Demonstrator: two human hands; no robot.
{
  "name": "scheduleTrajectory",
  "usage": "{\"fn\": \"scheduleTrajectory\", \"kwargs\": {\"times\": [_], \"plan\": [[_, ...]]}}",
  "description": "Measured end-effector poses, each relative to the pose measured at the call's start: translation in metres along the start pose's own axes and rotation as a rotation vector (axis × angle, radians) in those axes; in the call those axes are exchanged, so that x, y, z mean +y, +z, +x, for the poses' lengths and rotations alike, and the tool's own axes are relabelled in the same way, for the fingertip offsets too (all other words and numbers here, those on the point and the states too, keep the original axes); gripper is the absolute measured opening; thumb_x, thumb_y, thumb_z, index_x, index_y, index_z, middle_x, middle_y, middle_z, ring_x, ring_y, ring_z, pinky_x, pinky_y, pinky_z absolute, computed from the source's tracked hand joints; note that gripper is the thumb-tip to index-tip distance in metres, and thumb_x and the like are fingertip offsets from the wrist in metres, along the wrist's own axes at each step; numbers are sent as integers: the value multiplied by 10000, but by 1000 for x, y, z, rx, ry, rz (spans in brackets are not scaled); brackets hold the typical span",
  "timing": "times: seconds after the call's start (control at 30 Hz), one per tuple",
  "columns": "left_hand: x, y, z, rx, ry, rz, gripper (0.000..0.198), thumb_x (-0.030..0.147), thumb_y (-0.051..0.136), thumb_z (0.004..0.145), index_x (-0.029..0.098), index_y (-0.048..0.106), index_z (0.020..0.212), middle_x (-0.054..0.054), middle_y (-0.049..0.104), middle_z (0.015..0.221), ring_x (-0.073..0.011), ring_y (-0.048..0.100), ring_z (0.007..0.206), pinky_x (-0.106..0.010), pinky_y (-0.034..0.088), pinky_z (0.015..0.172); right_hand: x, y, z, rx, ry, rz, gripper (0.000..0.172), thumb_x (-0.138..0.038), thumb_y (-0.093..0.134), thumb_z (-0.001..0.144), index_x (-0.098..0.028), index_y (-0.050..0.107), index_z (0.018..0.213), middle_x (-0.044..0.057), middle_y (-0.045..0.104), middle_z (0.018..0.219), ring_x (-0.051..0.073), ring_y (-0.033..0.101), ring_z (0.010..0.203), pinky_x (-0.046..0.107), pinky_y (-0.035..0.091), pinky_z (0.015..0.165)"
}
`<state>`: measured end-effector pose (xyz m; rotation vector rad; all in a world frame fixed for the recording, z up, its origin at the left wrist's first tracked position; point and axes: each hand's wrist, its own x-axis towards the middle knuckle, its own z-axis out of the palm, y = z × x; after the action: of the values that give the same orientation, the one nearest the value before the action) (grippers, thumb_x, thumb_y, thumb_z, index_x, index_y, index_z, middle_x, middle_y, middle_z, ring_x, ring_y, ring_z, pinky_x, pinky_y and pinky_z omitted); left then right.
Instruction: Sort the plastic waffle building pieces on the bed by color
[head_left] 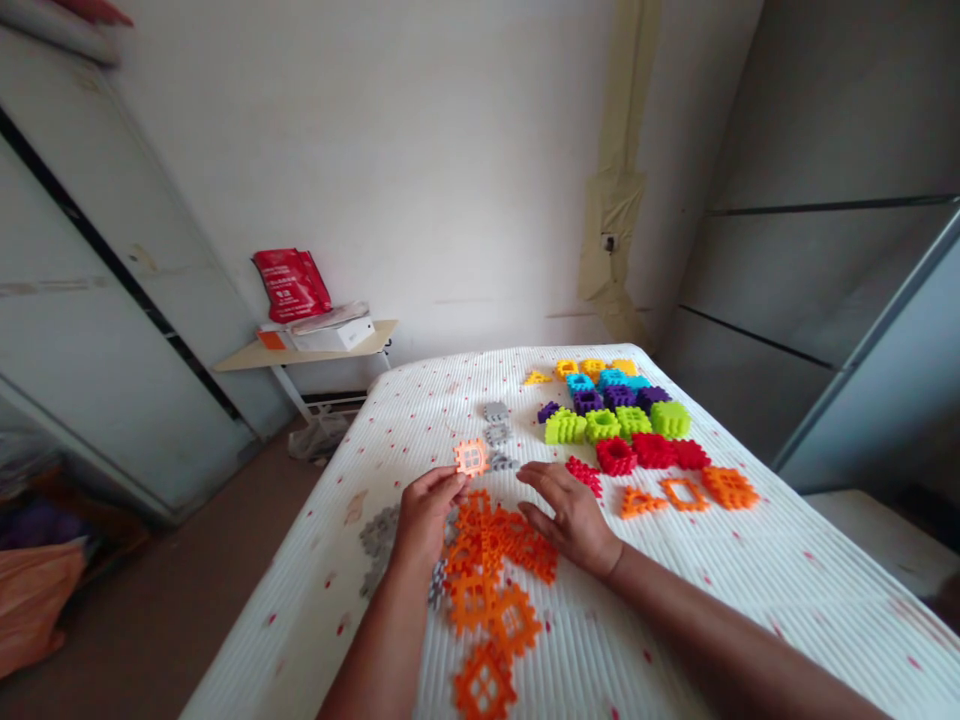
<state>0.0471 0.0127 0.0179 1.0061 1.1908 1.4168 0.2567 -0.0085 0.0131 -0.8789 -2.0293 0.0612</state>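
My left hand (429,512) pinches an orange window-patterned building tile (471,458) by its lower edge, upright above the bed. With fingers apart, my right hand (574,520) is held beside the orange heap and grips nothing. Orange interlocking tiles (474,600) lie loosely overlapped between my forearms, several with window grids. Partly behind my left hand and forearm, a heap of grey tiles (379,540) spreads out. Just past my hands, a short line of grey pieces runs away from me: a flat stack (496,411), a window stack (497,435) and a low piece (502,462).
Colour-sorted tile stacks stand on the right of the bed: yellow (592,368), blue (612,378), purple (619,397), green (602,426), red (652,450) and orange (730,487). Beyond the bed's left edge, a small table (382,336) carries a white box (341,332) and red bag (291,285).
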Motion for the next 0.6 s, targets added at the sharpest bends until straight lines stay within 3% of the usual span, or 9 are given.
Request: {"fn": "scheduleTrajectory", "kwargs": {"times": [0.23,0.6], "plan": [[-10,5,-10,-177,43,173,230,356,679,654,143,665,742,-2,640,642,-131,572,616,-238,442,624,-7,11,18,-82,6,-72,563,-304,608,791,-193,420,1310,172,474,1302,290,476,1143,473,457,898],[-22,-5,-6,-289,15,187,232,366,692,644,152,637,714,16,608,632,-131,551,612,-225,433,594,-12,11,21,-166,13,-163,495,-341,542,838,-189,413,1291,127,512,1237,242,497,1075,390,457,895]]}}
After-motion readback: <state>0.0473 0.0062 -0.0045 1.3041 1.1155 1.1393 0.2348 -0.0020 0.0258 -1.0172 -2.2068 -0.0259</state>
